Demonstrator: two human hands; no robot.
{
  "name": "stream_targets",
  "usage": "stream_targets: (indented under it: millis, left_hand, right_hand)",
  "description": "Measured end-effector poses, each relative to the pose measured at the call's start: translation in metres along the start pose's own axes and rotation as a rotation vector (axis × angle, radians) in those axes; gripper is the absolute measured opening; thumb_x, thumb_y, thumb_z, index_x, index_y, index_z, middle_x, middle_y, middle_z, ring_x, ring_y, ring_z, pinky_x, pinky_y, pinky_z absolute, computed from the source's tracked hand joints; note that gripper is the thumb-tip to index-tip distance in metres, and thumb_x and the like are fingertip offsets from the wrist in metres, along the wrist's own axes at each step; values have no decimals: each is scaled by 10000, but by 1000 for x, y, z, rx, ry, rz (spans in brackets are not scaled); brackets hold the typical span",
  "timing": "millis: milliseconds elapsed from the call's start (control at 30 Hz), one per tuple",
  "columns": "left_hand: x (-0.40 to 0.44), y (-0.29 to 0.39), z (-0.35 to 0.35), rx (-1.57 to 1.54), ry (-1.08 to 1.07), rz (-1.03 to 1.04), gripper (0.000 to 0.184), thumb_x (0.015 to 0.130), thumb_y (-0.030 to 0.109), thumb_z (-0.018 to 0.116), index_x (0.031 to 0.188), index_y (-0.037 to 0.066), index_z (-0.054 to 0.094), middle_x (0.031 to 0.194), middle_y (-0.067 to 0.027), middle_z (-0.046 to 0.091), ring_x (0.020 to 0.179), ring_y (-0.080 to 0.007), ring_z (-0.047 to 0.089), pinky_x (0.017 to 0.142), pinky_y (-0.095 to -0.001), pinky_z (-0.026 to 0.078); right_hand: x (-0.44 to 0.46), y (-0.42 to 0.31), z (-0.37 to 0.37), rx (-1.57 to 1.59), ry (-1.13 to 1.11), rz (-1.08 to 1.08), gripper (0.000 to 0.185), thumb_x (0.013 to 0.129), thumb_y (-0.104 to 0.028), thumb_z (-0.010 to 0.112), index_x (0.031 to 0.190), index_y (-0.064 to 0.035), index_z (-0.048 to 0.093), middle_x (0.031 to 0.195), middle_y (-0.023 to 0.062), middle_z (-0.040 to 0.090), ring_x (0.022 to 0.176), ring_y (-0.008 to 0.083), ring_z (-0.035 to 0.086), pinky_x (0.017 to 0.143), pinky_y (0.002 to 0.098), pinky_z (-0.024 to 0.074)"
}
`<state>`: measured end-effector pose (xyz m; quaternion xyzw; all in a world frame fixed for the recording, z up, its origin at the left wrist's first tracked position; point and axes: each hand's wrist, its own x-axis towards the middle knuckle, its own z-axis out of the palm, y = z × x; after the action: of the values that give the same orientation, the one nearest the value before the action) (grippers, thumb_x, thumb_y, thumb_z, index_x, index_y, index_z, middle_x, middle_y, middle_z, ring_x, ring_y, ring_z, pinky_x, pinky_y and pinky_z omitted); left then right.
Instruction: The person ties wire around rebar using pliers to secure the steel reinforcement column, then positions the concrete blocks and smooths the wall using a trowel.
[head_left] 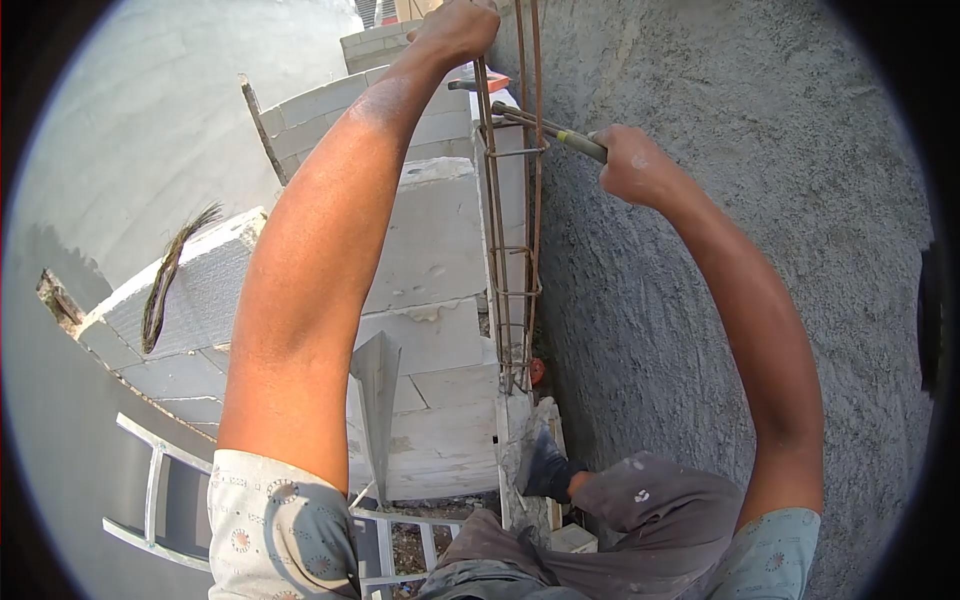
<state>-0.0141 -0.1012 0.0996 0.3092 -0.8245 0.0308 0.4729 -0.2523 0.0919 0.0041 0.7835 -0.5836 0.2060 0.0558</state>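
Right hand grips pincers at the rebar by the wall's right edge; left hand looks clenched, contents hidden. Likely pincer work; next calls for steadiness.

2 bare arms reach forward from the person's body. The left arm stretches long, elbow only slightly bent, ending in the left hand at the top of the view, its fingers mostly hidden. The right arm bows outward, its forearm angling inward to the right hand, fingers closed in a grip.
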Motion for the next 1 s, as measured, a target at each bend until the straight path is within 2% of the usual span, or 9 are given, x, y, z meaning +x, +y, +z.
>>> stream_targets:
  millis: [100, 467, 533, 600, 667, 767, 800, 867, 1000]
  left_hand:
    - [4, 2, -2, 62, -37, -16, 502, 996, 238, 274, 1232, -140, 506, 1265, -317, 559, 1241, -382, 514, 1060, -436, 383]
    - [-6, 17, -3, 78, 41, 55, 529, 1027, 283, 247, 1352, -92, 430, 1387, -298, 467, 1320, -391, 430, 1111, -419, 338]
    - [-8, 44, -18, 170, -10, -182, 835, 879, 617, 386, 1363, -57, 474, 1402, -330, 438, 1320, -445, 423, 1078, -501, 351]
    - [-15, 56, -21, 155, 0, -222, 843, 882, 630, 384, 1365, -56, 472, 1402, -329, 438, 1323, -448, 418, 1080, -504, 347]
    - [-9, 24, -1, 44, 59, -49, 551, 1038, 322, 239, 1357, -88, 424, 1388, -296, 467, 1328, -400, 417, 1115, -429, 328]
    - [14, -11, 3, 119, -193, -307, 563, 1041, 337, 233, 1370, -81, 418, 1408, -291, 450, 1345, -393, 399, 1131, -434, 304]
    - [9, -5, 3, 76, -100, -221, 561, 1040, 331, 232, 1368, -84, 420, 1410, -293, 446, 1345, -392, 401, 1132, -437, 303]
    - [-4, 17, 3, 1, 76, -44, 557, 1038, 319, 229, 1363, -89, 425, 1414, -299, 439, 1345, -390, 404, 1132, -442, 303]
    - [-4, 8, 1, 78, -35, -182, 555, 1036, 312, 235, 1353, -100, 427, 1410, -305, 441, 1339, -382, 416, 1126, -445, 313]
  right_hand:
    - [0, 10, -4, -31, 173, -105, 385, 710, 56, 521, 1064, 3, 662, 912, 286, 642, 883, 444, 624, 791, 469, 476]
    - [-15, 23, 4, 0, 142, -106, 437, 715, 61, 500, 1115, -11, 661, 938, 274, 644, 901, 445, 614, 795, 460, 475]
    - [-15, 23, 1, 31, 158, -80, 455, 715, 60, 499, 1133, -19, 661, 957, 273, 648, 916, 443, 617, 807, 457, 477]
    - [-20, 21, 4, 169, 236, -35, 463, 711, 58, 502, 1138, -25, 661, 971, 270, 651, 931, 439, 619, 818, 458, 479]
    - [-14, 14, -3, 78, 187, -39, 465, 713, 56, 505, 1144, -21, 660, 975, 271, 653, 933, 437, 623, 829, 458, 482]
    - [-3, 12, 16, 76, 292, -74, 344, 730, 26, 532, 1045, -5, 669, 934, 251, 663, 905, 427, 639, 813, 476, 501]
    - [3, 11, 21, 95, 363, -102, 286, 739, 11, 545, 994, 2, 674, 913, 240, 668, 891, 422, 646, 802, 486, 510]
    - [12, 5, 9, -38, 199, -90, 346, 723, 39, 525, 1035, 1, 670, 887, 260, 657, 870, 429, 639, 794, 480, 494]
    - [6, 0, 12, 14, 251, -109, 325, 705, 56, 521, 992, 9, 664, 840, 265, 643, 829, 432, 632, 763, 485, 482]
